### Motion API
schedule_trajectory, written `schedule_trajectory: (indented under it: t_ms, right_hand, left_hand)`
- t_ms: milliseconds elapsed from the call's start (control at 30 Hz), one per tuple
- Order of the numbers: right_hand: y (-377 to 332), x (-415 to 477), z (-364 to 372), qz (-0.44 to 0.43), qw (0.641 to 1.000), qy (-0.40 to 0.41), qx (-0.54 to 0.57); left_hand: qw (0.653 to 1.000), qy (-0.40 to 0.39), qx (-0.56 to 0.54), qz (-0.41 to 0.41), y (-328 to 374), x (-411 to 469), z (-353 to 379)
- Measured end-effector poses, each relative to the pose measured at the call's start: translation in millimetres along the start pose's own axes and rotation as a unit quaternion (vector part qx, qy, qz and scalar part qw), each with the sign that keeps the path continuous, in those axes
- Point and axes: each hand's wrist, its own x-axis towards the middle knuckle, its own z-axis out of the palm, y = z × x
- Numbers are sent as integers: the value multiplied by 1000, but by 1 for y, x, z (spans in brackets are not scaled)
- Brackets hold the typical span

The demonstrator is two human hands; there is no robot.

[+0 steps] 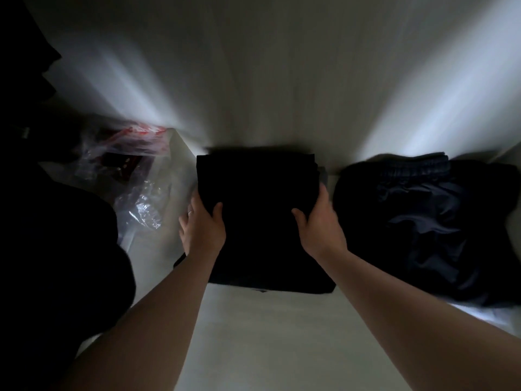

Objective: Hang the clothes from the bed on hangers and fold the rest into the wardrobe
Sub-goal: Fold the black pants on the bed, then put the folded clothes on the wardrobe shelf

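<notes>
A folded black garment [259, 218] lies on the pale wardrobe shelf [253, 334], its far edge close to the back wall. My left hand [201, 224] grips its left side, thumb on top and fingers tucked under the edge. My right hand [321, 221] grips the right side the same way, thumb on top. Both forearms reach in from the bottom of the view. The dim light hides the fabric's details.
Dark shorts with an elastic waistband [428, 221] lie crumpled on the shelf to the right. A clear plastic bag with red contents [132, 170] sits at the left, beside dark clothing [56, 249]. The white back wall [267, 80] stands just behind.
</notes>
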Motion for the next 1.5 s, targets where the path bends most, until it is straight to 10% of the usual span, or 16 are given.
schedule_trajectory:
  t_ms: [167,900,1500]
  right_hand:
    - [16,-69,4,-188,950,152,-200]
    - [53,-222,-49,-9,935,-218,-281]
    - [64,-433,-123,-115,953,-122,-252]
  left_hand:
    - [987,79,60,125,4,-73,0]
    - [928,-318,164,104,-29,-271,-14]
    - [953,-218,91,190,-61,-462,-114]
